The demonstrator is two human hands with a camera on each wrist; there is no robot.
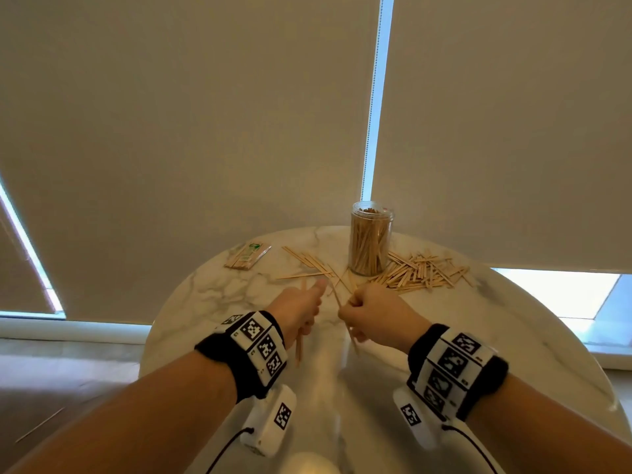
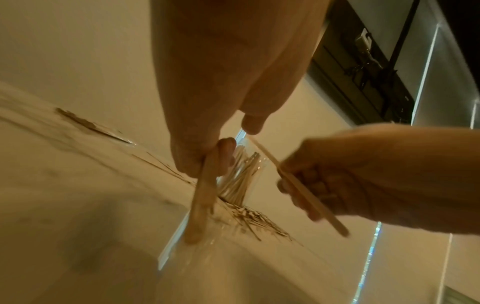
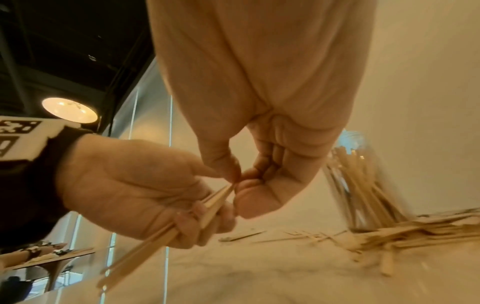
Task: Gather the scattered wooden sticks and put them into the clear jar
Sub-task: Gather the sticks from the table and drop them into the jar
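Note:
The clear jar [image 1: 371, 239] stands at the table's far side, packed with upright wooden sticks. Loose sticks lie piled to its right [image 1: 420, 271] and fanned to its left [image 1: 307, 260]. Both hands hover close together just in front of the jar. My left hand [image 1: 306, 304] grips a small bundle of sticks [image 2: 202, 197] that pokes out below the fist. My right hand [image 1: 355, 302] curls round a single stick [image 2: 298, 185] whose upper end reaches my left thumb. In the right wrist view my right hand [image 3: 236, 181] pinches thumb to forefinger by the top of the bundle [image 3: 155, 240].
The round marble table [image 1: 205, 292] has a flat clear packet of sticks [image 1: 248, 256] at its far left. Window blinds hang right behind the table. One stick [image 1: 39, 424] lies on the floor at the lower left.

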